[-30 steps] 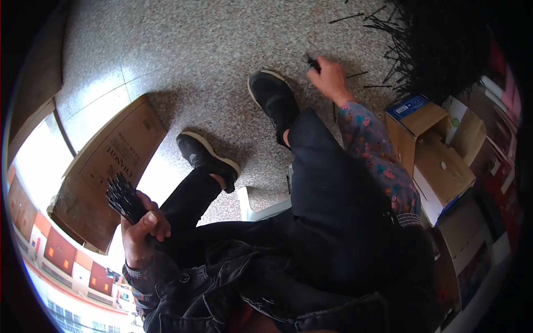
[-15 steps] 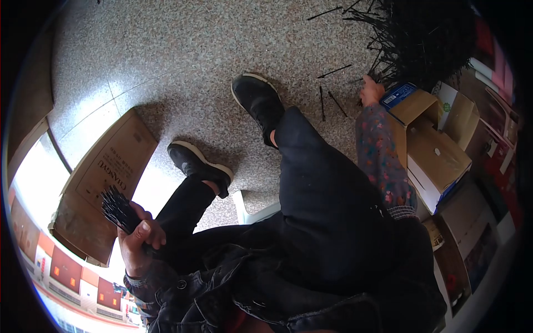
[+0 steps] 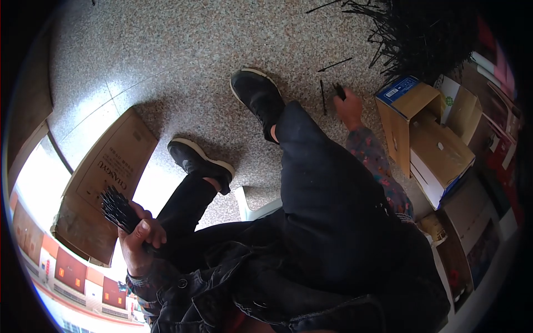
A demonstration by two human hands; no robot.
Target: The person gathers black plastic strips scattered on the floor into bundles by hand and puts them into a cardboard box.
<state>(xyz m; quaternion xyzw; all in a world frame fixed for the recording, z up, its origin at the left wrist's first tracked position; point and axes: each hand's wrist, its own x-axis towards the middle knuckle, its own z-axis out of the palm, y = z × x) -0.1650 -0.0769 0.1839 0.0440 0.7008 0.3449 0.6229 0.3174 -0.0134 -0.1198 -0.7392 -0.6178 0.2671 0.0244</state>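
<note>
My left hand [image 3: 140,240] is wrapped round a bundle of thin black sticks [image 3: 117,208], whose ends point up and to the left. Low over the speckled floor, my right hand [image 3: 348,106] has its fingers closed on a small black piece [image 3: 338,91]. Just left of that hand, a loose black stick [image 3: 323,97] lies on the floor, and another loose stick [image 3: 335,64] lies a little above it. A large heap of black sticks [image 3: 427,39] fills the upper right.
At the right stand open cardboard boxes [image 3: 441,152], one with a blue label. A brown carton [image 3: 105,177] stands at the left. My two black shoes [image 3: 258,97] rest on the speckled floor [image 3: 183,44]. Part of a pale stool [image 3: 258,211] shows between my legs.
My right hand has moved left and slightly down, away from the heap's edge and the boxes, and now holds a black piece. My left hand keeps its bundle in nearly the same place.
</note>
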